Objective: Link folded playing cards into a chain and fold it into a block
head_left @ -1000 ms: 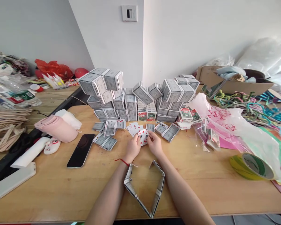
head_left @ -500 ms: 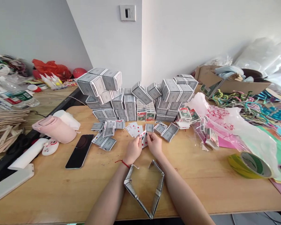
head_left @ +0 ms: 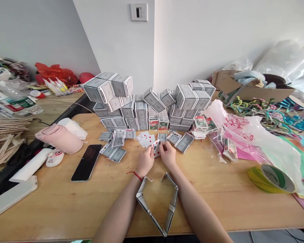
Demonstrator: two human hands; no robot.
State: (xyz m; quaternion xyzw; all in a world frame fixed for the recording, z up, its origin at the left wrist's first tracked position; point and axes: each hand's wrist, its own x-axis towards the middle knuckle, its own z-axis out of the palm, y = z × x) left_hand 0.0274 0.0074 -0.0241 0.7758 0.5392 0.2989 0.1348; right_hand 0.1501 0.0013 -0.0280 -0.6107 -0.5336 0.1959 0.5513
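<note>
Between my two hands is a playing card with red diamonds facing up. My left hand pinches its left side, and my right hand pinches the right side. Part of the card is covered by fingers, so I cannot tell whether it is one card or more. Beyond it lie loose face-up cards and a face-down card. An open diamond-shaped frame of joined cards stands on the table between my forearms.
Blocks built of cards stand along the back. A phone, a pink tumbler and a white power bank lie left. More cards lie nearer. At right are yellow tape, a plastic bag and a cardboard box.
Both hands keep hold of the card in nearly the same place. The left side of the card frame has shifted slightly right beside my left wrist.
</note>
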